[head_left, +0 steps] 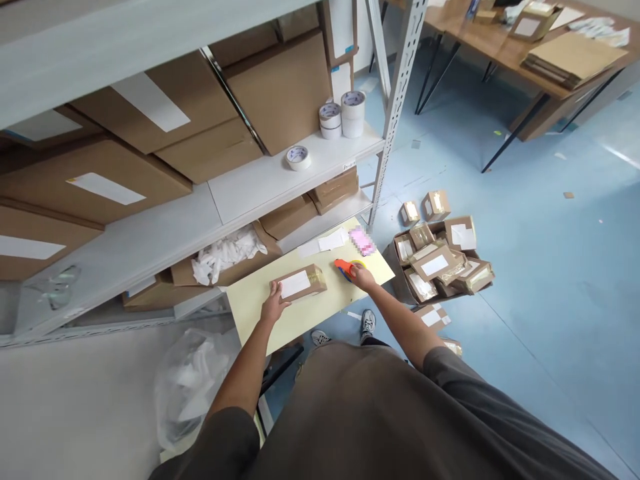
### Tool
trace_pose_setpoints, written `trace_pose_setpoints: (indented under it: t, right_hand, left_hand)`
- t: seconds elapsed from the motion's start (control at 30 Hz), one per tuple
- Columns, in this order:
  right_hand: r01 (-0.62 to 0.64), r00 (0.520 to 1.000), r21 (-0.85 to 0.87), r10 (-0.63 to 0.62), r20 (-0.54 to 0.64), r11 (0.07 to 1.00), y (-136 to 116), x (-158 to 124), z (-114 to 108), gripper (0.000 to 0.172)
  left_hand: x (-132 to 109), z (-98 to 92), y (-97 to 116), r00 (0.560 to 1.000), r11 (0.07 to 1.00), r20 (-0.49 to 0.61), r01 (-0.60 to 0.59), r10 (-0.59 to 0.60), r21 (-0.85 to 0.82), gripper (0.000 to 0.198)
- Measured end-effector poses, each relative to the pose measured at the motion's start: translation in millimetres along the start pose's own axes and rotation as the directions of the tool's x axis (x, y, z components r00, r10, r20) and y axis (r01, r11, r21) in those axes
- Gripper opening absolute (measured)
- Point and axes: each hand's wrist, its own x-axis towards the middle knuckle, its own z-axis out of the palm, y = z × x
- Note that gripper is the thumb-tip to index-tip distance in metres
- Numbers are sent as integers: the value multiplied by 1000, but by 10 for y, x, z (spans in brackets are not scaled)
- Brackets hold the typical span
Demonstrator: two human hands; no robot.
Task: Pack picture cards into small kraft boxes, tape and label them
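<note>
A small, long cardboard box (316,278) with a white label on top lies on the pale yellow table (305,317). Clear tape glints at its right end. My left hand (273,303) grips the box's left end, thumb on the near side. To the right of the box, my right hand (362,276) is closed around an orange tape dispenser (344,266) with some blue and yellow on it. The dispenser is low over the table or resting on it; I cannot tell which. Behind it are white paper slips (333,239) and a pink, blurred-out item (362,241).
A carton (400,283) piled with labelled boxes stands on the floor at right, with more small boxes (435,205) around it. Metal shelving (260,185) with tape rolls (299,157) and large cartons rises behind the table. A plastic bag (185,387) lies at left.
</note>
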Motion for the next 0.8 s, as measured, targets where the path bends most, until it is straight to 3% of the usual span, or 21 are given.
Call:
trace_pose_setpoints:
  t: [0.1, 0.2, 0.3, 0.4, 0.5, 0.6, 0.8]
  right_hand:
    - [-49, 988, -41, 54, 143, 998, -53, 69, 182, 47]
    - [-135, 973, -121, 155, 174, 983, -149, 157, 321, 58]
    - [-210, 958, -131, 230, 169, 969, -178, 222, 363, 45]
    - [-184, 968, -69, 193, 163, 980, -121, 240, 264, 39]
    - [-58, 992, 24, 55, 110, 998, -158, 219, 62, 43]
    - [77, 994, 154, -88, 64, 985, -499, 177, -129, 45]
    - [216, 949, 258, -265, 169, 941, -1668, 171, -221, 52]
  left_hand:
    - [27, -22, -14, 999, 1000, 40, 9, -10, 13, 96]
    - [5, -13, -20, 998, 1000, 64, 1, 1, -23, 101]
    - [-21, 21, -22, 997, 998, 72, 20, -15, -66, 107]
    - [-34, 73, -46, 997, 995, 75, 33, -26, -92, 104]
    - [-41, 147, -94, 998, 991, 69, 7, 3, -137, 100]
    - [-38, 233, -144, 996, 981, 74, -25, 40, -193, 101]
    - [-2, 354, -175, 994, 963, 80, -45, 69, -266, 101]
